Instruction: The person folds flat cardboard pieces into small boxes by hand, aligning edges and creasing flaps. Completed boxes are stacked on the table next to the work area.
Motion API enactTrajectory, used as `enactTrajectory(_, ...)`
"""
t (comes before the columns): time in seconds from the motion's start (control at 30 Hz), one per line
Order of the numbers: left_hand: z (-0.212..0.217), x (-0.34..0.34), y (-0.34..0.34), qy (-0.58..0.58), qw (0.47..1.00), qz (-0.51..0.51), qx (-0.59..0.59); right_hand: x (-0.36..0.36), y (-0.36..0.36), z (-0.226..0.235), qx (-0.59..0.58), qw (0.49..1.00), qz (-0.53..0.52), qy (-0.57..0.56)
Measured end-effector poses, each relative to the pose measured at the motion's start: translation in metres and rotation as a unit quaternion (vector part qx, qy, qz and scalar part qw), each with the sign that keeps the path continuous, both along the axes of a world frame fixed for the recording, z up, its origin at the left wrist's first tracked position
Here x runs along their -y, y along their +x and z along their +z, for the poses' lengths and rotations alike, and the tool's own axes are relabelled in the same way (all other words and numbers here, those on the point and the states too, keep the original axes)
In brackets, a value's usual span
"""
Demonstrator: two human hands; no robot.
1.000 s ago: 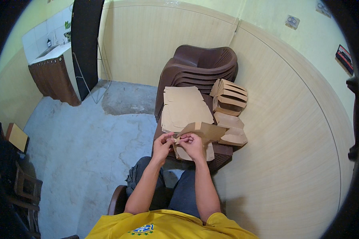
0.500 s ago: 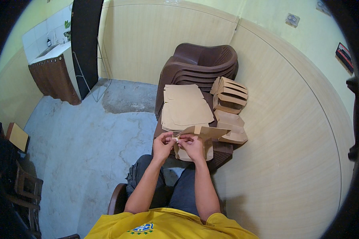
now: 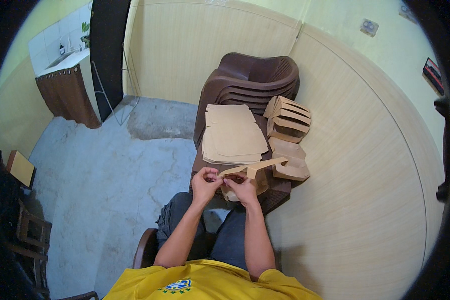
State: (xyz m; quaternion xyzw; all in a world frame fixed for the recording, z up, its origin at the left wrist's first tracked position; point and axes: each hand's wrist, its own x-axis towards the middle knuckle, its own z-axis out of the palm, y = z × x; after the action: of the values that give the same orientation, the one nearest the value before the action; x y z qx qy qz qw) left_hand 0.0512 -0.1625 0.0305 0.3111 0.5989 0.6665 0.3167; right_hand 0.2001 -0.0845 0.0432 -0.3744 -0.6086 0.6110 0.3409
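Both hands meet at a part-folded kraft cardboard box (image 3: pixel 261 186), sitting just on the near side of the pile of flat cardboard blanks (image 3: pixel 235 134)! The left hand (image 3: pixel 203 187) pinches thumb against fingertips at the box's left corner, and the right hand (image 3: pixel 244 189) pinches right alongside, thumbs almost touching; the scrap of board between them is too small to make out. Up stands the lid flap (image 3: pixel 272 163), nearly edge-on, along the pile's near edge. Right of the pile and a little nearer, an open folded box (image 3: pixel 292 165); right of it and farther back, nested folded boxes (image 3: pixel 290 120); behind it, stacked brown plastic chairs (image 3: pixel 257 70). Now the danger, as I read it: squeeze too hard and that thin corner could crease or tear; pinch unevenly and the fold could slip, springing the wall outward. That raised flap looks loose too: a bump from the right knuckles could swing it into the pile and shove the top blanks askew
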Motion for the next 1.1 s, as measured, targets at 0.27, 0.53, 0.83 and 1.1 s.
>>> enactTrajectory(0.27,0.0,-0.002,-0.001,-0.003,1.0,0.003,-0.025,-0.007,-0.003,0.005,0.051,0.998,0.011,0.03)
enactTrajectory(0.53,-0.002,-0.005,0.004,-0.038,0.998,0.048,0.015,-0.003,-0.006,0.006,0.02,0.998,0.045,0.028)
enactTrajectory(0.83,0.002,0.001,0.022,-0.013,0.998,0.046,0.037,-0.016,-0.015,0.031,0.111,0.974,0.075,0.183)
enactTrajectory(1.1,0.01,0.021,0.032,0.022,0.979,0.172,0.11,-0.004,-0.034,0.077,0.223,0.877,0.196,0.377)
